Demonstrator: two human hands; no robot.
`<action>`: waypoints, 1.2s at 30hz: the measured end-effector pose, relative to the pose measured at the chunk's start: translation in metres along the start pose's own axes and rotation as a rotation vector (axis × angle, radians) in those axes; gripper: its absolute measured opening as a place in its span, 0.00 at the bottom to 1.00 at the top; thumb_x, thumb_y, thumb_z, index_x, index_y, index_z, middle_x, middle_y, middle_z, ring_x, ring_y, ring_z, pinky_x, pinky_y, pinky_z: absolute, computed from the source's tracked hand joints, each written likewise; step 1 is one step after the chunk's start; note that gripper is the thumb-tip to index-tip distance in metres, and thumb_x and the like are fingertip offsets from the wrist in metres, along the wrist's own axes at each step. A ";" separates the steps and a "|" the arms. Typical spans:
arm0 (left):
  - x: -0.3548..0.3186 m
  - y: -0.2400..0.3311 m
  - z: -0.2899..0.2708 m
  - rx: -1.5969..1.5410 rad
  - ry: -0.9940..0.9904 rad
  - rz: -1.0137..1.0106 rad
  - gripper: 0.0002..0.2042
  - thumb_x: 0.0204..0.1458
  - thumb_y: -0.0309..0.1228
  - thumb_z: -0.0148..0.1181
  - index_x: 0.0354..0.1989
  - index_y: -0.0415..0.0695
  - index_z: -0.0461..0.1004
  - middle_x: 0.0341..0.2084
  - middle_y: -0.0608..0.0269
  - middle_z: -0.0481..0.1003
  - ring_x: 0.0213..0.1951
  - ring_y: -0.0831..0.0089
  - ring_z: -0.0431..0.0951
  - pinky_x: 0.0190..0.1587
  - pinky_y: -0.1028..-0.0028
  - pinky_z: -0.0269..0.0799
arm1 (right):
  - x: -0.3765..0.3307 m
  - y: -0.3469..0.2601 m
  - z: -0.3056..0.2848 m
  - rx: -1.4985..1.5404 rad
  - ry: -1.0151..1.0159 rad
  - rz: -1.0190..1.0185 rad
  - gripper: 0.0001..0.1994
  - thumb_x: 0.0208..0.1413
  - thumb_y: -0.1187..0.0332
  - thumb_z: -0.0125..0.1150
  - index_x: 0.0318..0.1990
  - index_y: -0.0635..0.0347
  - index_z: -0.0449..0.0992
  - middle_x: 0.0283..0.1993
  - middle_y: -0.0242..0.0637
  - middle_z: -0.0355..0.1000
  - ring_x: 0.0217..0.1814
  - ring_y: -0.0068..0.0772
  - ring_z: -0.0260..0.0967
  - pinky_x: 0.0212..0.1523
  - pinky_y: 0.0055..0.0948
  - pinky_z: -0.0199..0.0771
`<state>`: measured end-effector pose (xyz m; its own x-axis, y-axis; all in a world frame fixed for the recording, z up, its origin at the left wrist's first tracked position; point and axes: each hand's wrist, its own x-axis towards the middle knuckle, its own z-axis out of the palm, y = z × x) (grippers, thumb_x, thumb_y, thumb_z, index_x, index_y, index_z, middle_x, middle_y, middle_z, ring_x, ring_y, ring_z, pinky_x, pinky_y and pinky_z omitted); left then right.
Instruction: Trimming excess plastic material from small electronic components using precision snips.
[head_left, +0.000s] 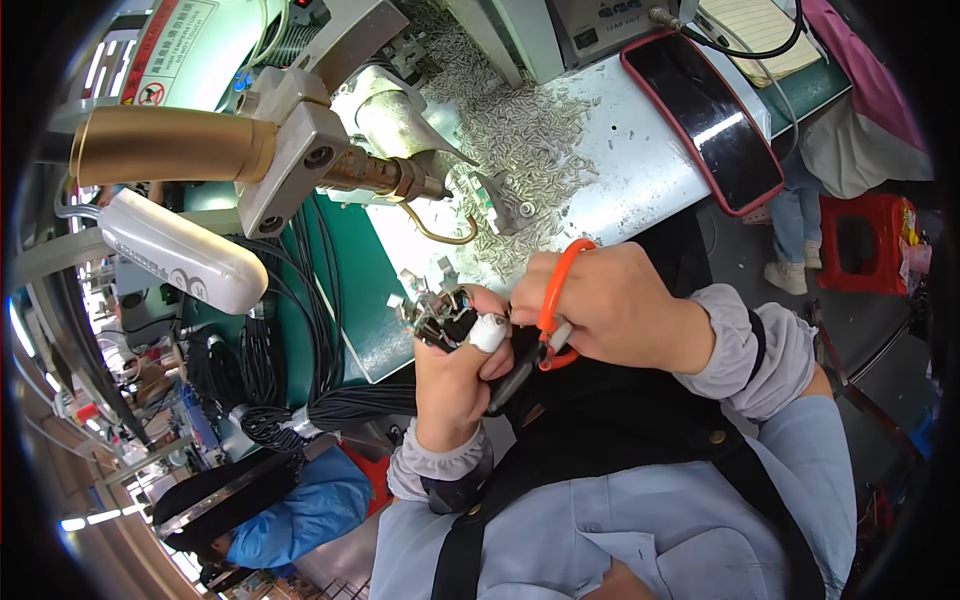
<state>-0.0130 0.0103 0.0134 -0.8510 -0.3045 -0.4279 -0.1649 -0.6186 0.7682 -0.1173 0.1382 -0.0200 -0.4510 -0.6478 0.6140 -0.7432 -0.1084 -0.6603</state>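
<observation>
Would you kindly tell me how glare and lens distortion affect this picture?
In the head view, a white streak of glare crosses the phone; in the head view, the brass-coloured cylinder carries a soft highlight; in the head view, the fisheye lens bows straight edges toward the black rim, and the small parts at the left hand look too jumbled to separate.

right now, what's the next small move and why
Perhaps tease one of the small metal-ended parts free with the right grip: the left grip holds several bunched together, and the right, with the orange-handled tool, is beside it.
</observation>
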 end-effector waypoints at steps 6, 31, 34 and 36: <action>0.002 -0.005 -0.013 0.373 -0.052 0.217 0.07 0.43 0.17 0.55 0.31 0.37 0.67 0.22 0.65 0.67 0.16 0.82 0.62 0.18 0.84 0.55 | 0.004 -0.005 -0.011 0.573 -0.279 0.686 0.12 0.55 0.64 0.50 0.22 0.60 0.66 0.18 0.30 0.61 0.13 0.16 0.58 0.12 0.17 0.54; -0.001 -0.008 0.000 0.473 0.225 0.308 0.09 0.40 0.17 0.60 0.31 0.38 0.69 0.23 0.67 0.69 0.19 0.84 0.64 0.18 0.85 0.56 | -0.008 -0.005 0.009 0.370 -0.064 0.541 0.07 0.42 0.75 0.59 0.30 0.62 0.70 0.21 0.32 0.66 0.21 0.29 0.67 0.22 0.20 0.65; -0.002 -0.005 -0.004 0.249 0.241 0.114 0.10 0.40 0.17 0.60 0.32 0.37 0.69 0.24 0.67 0.70 0.19 0.84 0.65 0.19 0.85 0.57 | -0.007 -0.009 0.004 0.460 -0.035 0.631 0.07 0.43 0.72 0.60 0.29 0.63 0.69 0.20 0.33 0.66 0.21 0.31 0.67 0.22 0.21 0.66; -0.002 -0.005 -0.008 0.153 0.206 0.155 0.10 0.40 0.17 0.59 0.33 0.37 0.70 0.24 0.67 0.70 0.20 0.84 0.65 0.19 0.84 0.58 | -0.004 -0.016 0.000 0.388 -0.056 0.635 0.10 0.44 0.68 0.62 0.28 0.63 0.68 0.18 0.35 0.66 0.19 0.32 0.66 0.22 0.23 0.66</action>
<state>-0.0064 0.0077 0.0066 -0.7554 -0.5371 -0.3754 -0.1277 -0.4413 0.8882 -0.1041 0.1426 -0.0117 -0.7017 -0.7109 0.0476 -0.1156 0.0476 -0.9922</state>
